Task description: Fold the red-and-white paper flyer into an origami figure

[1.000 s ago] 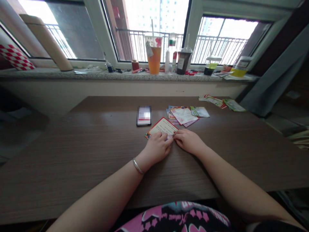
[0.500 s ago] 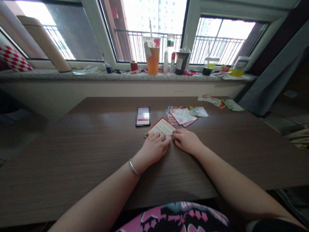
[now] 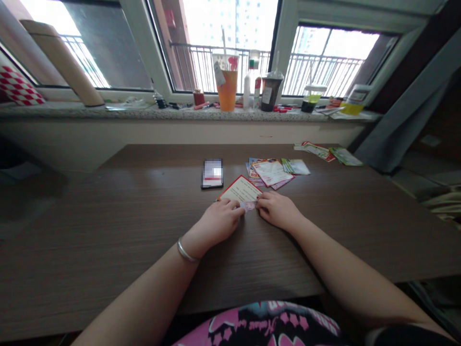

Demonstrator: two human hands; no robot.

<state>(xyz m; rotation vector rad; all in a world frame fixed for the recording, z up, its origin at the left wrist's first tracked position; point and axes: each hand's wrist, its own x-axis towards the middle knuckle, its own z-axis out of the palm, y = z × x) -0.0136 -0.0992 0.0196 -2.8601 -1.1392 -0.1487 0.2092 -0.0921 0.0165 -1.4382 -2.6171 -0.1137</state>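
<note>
Over the last second the left hand [image 3: 216, 224] has slid back toward the person and a little to their left along the bench [image 3: 108, 230], so that its fingers [image 3: 230, 207] now curl over only the near left corner of the red-bordered card [image 3: 240, 191], where earlier they covered more of its near edge. That shift has uncovered a small pale slip [image 3: 248, 205] lying at the card's near edge, between the two hands, which was mostly hidden before. The right hand [image 3: 277, 211] has hardly moved: its fingers are bent down onto the card's near right corner and touch the slip, pressing rather than lifting, as far as can be seen. Both hands rest knuckles-up on the wood, fingers curled and closed down on the paper; neither has raised anything off the surface. The card itself lies flat and turned at an angle in the same spot, just in front of the phone [image 3: 212, 173] (its screen is blurred) and touching the loose spread of printed leaflets [image 3: 272, 171] farther back to the right. Judging from this, the work is a fine adjustment of the slip against the card's edge, with the grip narrowing to fingertips.
</note>
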